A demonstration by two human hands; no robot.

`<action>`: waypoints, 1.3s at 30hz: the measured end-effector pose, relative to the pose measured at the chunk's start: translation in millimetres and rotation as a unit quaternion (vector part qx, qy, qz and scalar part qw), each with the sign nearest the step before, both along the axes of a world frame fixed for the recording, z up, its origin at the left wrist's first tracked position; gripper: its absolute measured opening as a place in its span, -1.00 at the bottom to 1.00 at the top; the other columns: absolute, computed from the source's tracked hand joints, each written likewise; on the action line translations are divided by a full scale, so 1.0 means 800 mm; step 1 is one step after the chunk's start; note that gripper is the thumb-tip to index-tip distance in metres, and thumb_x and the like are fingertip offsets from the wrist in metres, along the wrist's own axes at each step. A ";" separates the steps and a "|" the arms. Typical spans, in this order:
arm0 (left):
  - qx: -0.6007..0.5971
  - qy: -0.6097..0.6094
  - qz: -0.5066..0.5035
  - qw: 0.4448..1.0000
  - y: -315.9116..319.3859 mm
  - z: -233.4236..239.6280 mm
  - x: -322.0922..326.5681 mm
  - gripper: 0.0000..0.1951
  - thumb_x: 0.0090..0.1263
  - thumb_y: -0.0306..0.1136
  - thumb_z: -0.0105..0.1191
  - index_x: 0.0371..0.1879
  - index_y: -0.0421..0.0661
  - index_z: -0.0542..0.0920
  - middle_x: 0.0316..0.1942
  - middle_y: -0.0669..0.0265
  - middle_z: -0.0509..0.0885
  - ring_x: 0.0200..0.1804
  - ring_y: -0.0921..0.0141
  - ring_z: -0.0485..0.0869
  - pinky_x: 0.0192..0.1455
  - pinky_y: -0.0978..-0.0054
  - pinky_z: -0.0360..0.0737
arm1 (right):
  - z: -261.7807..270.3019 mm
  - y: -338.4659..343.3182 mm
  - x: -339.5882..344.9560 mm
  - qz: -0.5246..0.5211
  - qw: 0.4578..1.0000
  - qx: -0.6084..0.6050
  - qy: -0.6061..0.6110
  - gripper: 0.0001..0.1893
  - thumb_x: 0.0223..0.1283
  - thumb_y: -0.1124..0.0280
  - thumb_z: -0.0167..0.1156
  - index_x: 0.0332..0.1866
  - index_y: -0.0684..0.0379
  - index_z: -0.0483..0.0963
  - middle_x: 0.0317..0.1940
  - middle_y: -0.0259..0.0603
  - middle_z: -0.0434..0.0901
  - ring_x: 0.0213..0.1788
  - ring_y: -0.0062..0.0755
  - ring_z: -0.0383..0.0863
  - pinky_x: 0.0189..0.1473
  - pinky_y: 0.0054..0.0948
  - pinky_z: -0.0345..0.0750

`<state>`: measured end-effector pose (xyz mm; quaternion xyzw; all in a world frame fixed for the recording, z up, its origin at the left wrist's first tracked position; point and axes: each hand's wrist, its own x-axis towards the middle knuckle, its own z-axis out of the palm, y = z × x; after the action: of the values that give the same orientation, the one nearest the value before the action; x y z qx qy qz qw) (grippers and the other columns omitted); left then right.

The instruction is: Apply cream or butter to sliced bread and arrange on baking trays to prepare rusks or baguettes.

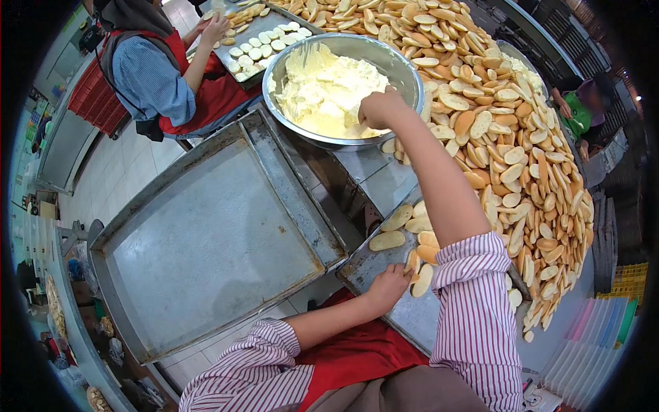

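My right hand (383,109) reaches into a large steel bowl (346,141) and is curled at the surface of the pale yellow cream (329,92). Whatever its fingers may hold is hidden by the hand and the cream. Lower down, my left hand (389,289) has its fingertips on an oblong slice of bread (412,261) above a metal tray (368,265). Several more bread slices (387,240) lie on that tray, cut faces up, and my right forearm covers part of them.
A big heap of bread slices (504,129) fills the table on the right. Left of me stands a deep rectangular metal pan (206,232). A co-worker (154,77) sits by a tray of coated slices (262,46); another person (576,113) is across the heap.
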<state>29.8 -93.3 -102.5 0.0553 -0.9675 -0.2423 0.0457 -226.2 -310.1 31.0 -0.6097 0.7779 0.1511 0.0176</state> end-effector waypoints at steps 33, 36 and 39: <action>0.953 0.052 0.175 0.243 -0.028 0.145 0.011 -0.54 0.44 -0.27 0.01 0.23 -0.23 0.30 0.19 0.13 0.45 0.19 0.24 0.50 0.22 0.27 0.56 | -0.040 0.508 0.225 -0.200 0.826 -0.524 0.056 -0.58 -0.17 0.68 0.16 -0.14 0.01 0.57 -0.18 -0.41 0.60 -0.20 -0.38 0.50 -0.03 -0.32 0.25; 0.952 0.019 0.126 0.280 -0.025 0.139 0.014 -0.53 0.45 -0.28 -0.02 0.26 -0.23 0.28 0.19 0.11 0.45 0.17 0.24 0.53 0.19 0.28 0.59 | -0.016 0.540 0.229 -0.299 0.797 -0.522 -0.053 -0.74 0.01 0.64 0.18 -0.16 0.10 0.55 -0.31 -0.36 0.59 -0.34 -0.35 0.47 -0.07 -0.40 0.26; 0.934 -0.014 0.098 0.342 -0.013 0.145 0.008 -0.54 0.45 -0.30 -0.03 0.26 -0.21 0.28 0.19 0.10 0.45 0.15 0.24 0.55 0.16 0.30 0.60 | 0.005 0.562 0.249 -0.400 0.612 -0.560 -0.390 -0.83 0.10 0.56 0.21 -0.18 0.17 0.55 -0.41 -0.33 0.57 -0.42 -0.36 0.46 -0.16 -0.48 0.28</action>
<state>36.4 -103.9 13.6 0.1594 -0.0998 -0.9818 -0.0258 -27.1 139.6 35.1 -0.1305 0.7975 -0.5882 0.0330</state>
